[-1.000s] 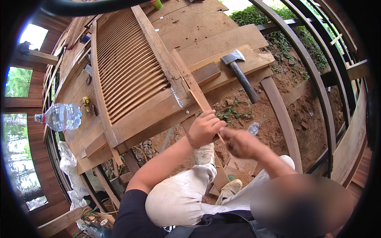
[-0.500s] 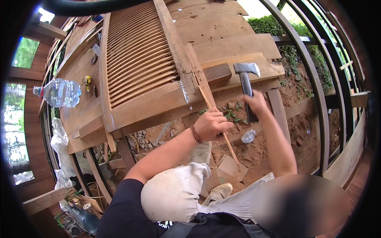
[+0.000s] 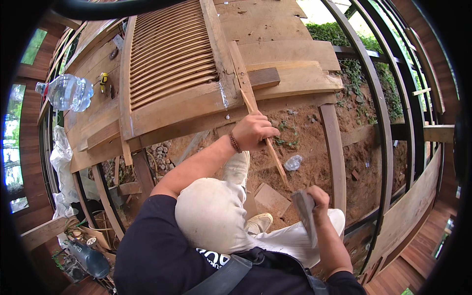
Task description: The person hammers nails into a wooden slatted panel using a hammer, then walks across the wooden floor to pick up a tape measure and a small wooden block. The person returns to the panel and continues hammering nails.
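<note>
Bright, diffuse daylight left soft shadows; the left windows (image 3: 13, 164) and far right glared white, rails (image 3: 386, 137) bowed rightward, and the axe (image 3: 305, 210) looked slightly blurred.

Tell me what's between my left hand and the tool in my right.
The lower part of the wooden strip, gripped by your left hand, slants toward the tool in your right hand, as the head view shows.
</note>
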Demonstrator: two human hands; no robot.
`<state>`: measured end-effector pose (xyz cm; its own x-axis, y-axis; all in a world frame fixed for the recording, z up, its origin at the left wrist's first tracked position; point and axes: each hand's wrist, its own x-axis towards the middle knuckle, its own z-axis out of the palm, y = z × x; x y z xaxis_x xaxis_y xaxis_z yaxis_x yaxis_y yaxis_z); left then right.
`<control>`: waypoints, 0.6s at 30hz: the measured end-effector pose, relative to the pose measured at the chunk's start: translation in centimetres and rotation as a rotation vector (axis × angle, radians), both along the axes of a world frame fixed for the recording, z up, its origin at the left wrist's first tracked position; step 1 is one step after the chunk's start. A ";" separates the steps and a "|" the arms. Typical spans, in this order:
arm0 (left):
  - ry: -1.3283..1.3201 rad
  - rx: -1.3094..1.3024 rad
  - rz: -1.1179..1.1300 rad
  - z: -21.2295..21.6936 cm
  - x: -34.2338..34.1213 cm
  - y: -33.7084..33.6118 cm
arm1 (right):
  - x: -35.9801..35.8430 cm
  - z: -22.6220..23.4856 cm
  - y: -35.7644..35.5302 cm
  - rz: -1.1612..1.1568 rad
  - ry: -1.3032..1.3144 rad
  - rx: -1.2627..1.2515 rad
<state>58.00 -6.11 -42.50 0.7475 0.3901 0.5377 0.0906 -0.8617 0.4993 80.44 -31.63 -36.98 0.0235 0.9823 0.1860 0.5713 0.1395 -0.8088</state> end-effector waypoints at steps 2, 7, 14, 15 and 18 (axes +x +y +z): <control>0.005 0.007 0.001 0.1 0.0 0.0 | -0.7 -0.7 -0.1 0.063 0.000 0.047; 0.037 -0.008 -0.001 -0.2 -0.3 0.1 | -1.1 -1.7 -0.2 0.054 -0.028 -0.169; 0.011 -0.014 -0.012 -0.5 -0.4 0.4 | -0.7 -2.1 0.2 0.055 0.033 -0.012; 0.026 -0.020 -0.020 -0.4 -0.5 0.4 | -0.7 -2.3 0.3 0.057 -0.015 -0.091; -0.033 -0.028 -0.021 -0.5 -0.8 0.6 | -0.6 -2.7 0.9 0.065 -0.061 -0.107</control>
<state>57.23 -5.52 -43.00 0.7379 0.3899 0.5509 0.0558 -0.8487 0.5259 79.88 -30.77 -39.66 -0.0490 0.9957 0.0791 0.6122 0.0925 -0.7853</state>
